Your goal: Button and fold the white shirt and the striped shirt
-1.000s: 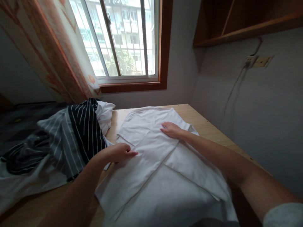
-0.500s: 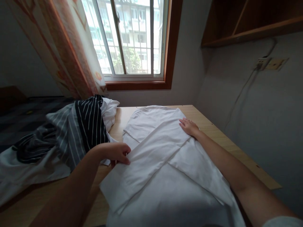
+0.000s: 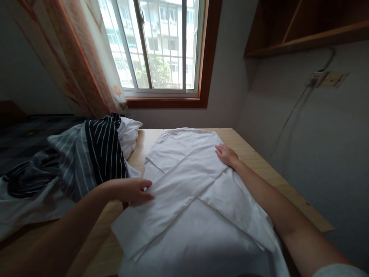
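A white long-sleeved shirt [image 3: 193, 238] lies spread on the wooden table [image 3: 249, 154], beneath the right fingers and just right of the left fingertips, its sleeves crossing on the side of the left fingers nearer the body. The right hand [image 3: 227, 155] rests flat at the shirt's far right edge, fingers nearly together, pressing rather than pinching. The left hand [image 3: 132, 190] is at the upper sleeve's edge, thumb and forefinger slightly apart at the tips; whether the hidden fingers grip cloth, I cannot tell. A heap of striped clothes [image 3: 105, 154] sits beyond and left of the left fingers. The cotton-looking fabric should be light, limp and quick to crease; the best hold is probably a pinch on the doubled edges, near those left fingertips.
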### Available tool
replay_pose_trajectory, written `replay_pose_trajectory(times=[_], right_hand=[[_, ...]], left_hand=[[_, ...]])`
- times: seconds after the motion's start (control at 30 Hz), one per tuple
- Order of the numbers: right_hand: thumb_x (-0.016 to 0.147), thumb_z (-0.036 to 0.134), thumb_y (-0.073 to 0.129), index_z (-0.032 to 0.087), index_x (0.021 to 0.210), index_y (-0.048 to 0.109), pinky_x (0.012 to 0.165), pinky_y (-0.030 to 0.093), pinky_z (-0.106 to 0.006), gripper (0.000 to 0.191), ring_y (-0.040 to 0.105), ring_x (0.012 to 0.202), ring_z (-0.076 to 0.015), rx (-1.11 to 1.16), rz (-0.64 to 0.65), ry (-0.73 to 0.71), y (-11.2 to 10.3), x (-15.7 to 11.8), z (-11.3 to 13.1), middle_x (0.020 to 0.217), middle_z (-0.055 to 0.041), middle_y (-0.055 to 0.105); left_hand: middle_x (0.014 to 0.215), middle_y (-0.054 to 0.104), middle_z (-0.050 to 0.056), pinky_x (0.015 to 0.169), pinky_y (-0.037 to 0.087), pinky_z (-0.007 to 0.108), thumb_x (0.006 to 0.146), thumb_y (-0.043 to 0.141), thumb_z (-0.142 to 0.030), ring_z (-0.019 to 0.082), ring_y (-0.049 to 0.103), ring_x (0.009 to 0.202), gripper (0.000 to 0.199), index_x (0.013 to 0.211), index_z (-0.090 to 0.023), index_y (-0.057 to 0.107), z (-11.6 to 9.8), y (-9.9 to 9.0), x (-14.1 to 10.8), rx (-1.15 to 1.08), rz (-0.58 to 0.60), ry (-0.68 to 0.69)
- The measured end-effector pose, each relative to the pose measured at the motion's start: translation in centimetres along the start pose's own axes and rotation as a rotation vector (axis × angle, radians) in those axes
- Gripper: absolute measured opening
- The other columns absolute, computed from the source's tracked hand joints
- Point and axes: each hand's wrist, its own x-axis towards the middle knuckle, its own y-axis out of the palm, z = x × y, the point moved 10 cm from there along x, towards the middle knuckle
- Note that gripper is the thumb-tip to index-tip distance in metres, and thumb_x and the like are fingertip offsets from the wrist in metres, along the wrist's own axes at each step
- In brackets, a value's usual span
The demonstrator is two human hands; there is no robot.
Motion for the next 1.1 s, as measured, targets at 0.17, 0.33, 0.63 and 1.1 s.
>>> replay_pose_trajectory(times=[0.17,0.33,0.63,1.1], right_hand=[[0.101,0.037,0.036,0.018,0.143,0.050,0.118,0.024,-0.040,0.049,0.035,0.143,-0.0239,0.003,-0.003,-0.008,0.2,0.1,-0.2,0.153,-0.0114,0.042],[0.101,0.040,0.034,0.019,0.145,0.049,0.119,0.022,-0.041,0.050,0.033,0.144,-0.0243,0.015,0.017,-0.009,0.3,0.1,-0.1,0.154,-0.0112,0.040],[0.101,0.040,0.034,0.020,0.145,0.048,0.118,0.023,-0.041,0.050,0.035,0.143,-0.0238,-0.011,0.016,-0.006,0.3,0.0,0.0,0.155,-0.0110,0.040],[0.101,0.040,0.037,0.021,0.143,0.051,0.119,0.021,-0.042,0.048,0.034,0.143,-0.0239,0.000,0.019,-0.007,-0.6,-0.4,0.5,0.154,-0.0105,0.041]], left_hand=[[0.064,0.056,0.000,0.055,0.039,0.026,0.077,0.044,-0.058,0.018,0.055,0.063,0.038,0.075,-0.021,0.053,0.7,-0.3,-0.5,0.000,-0.389,0.102],[0.070,0.063,0.000,0.060,0.041,0.026,0.086,0.038,-0.052,0.019,0.060,0.067,0.037,0.097,-0.022,0.057,2.0,1.3,-2.0,0.032,-0.465,0.064],[0.107,0.067,0.011,0.091,0.048,0.041,0.091,0.050,-0.027,0.027,0.063,0.101,0.021,0.100,-0.018,0.067,-7.9,-1.4,-4.4,0.598,-0.740,0.338],[0.161,0.025,0.010,0.118,0.008,0.060,0.091,0.037,-0.072,0.031,0.016,0.150,0.074,0.152,-0.030,0.035,-15.0,3.5,6.4,0.523,-0.526,0.654]])
